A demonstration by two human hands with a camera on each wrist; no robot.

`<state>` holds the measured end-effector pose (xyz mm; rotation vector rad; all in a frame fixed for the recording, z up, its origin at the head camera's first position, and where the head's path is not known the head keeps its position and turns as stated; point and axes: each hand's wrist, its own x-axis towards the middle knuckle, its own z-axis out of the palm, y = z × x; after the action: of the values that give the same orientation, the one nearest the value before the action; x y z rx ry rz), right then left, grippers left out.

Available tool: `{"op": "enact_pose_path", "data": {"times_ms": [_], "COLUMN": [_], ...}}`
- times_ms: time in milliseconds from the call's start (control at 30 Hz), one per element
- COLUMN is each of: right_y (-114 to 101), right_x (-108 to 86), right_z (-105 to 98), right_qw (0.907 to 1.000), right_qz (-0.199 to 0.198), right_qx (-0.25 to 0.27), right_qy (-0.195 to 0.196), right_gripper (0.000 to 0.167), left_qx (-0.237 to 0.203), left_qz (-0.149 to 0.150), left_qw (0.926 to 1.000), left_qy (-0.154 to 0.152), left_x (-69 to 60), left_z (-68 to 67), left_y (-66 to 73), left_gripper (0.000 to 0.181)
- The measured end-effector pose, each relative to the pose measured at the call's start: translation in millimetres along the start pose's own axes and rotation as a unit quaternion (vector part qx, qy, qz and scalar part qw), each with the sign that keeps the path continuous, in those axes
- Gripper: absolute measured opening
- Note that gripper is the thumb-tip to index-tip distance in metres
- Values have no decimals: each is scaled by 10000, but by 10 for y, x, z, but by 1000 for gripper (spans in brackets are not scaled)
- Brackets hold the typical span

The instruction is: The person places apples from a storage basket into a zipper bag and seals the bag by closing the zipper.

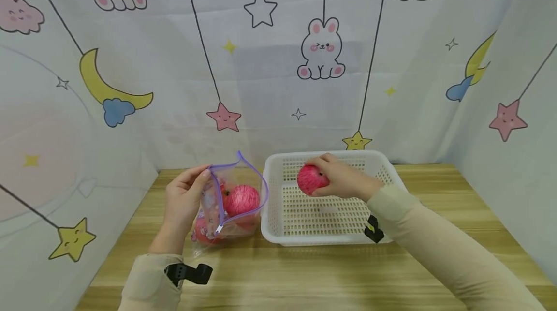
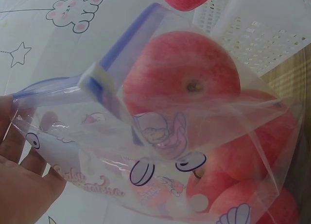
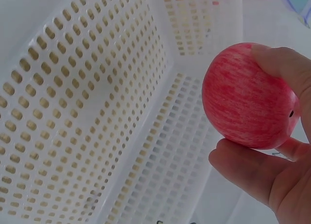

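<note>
My right hand (image 1: 341, 178) grips a red apple (image 1: 311, 180) above the white plastic basket (image 1: 271, 229); in the right wrist view the thumb and fingers wrap the apple (image 3: 248, 97). My left hand (image 1: 184, 197) pinches the rim of a clear zip bag (image 1: 209, 204) with a purple seal and printed cartoons. The bag's mouth gapes, and its slider (image 2: 97, 83) sits at one end of the seal. Several red apples lie inside the bag, one apple (image 1: 242, 199) uppermost near the mouth. In the left wrist view the lower apples (image 2: 252, 131) show through the film.
Basket and bag stand side by side on a wooden table (image 1: 278, 277), the bag left of the basket. A white cloth (image 1: 278, 79) printed with stars, moons and rabbits hangs behind and at both sides. No apples lie in the visible part of the basket.
</note>
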<state>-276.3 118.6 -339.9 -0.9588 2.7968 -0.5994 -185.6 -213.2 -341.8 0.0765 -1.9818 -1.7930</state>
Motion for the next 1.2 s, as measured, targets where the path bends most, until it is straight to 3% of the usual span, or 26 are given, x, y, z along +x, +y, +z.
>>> {"op": "enact_pose_path", "data": {"times_ms": [400,633,1200], "right_y": [-213,-248,-560], "right_x": [-20,-12,14], "right_z": [44,59,93], "right_qw": [9989,9985,9947], "right_qz": [-419,-470,-1009], "right_qx": [120,220,33], "right_qy": [143,175,191], "right_gripper": [66,66,67], "left_qx": [59,29,76], "left_qz": [-11,-22,-55], "left_qw": [10000,10000,10000], "left_qy": [42,24,25], "left_x": [10,20,-6], "left_z": [-11,-9,13], "left_y": [30,33,4], "left_gripper": [29,29,28]}}
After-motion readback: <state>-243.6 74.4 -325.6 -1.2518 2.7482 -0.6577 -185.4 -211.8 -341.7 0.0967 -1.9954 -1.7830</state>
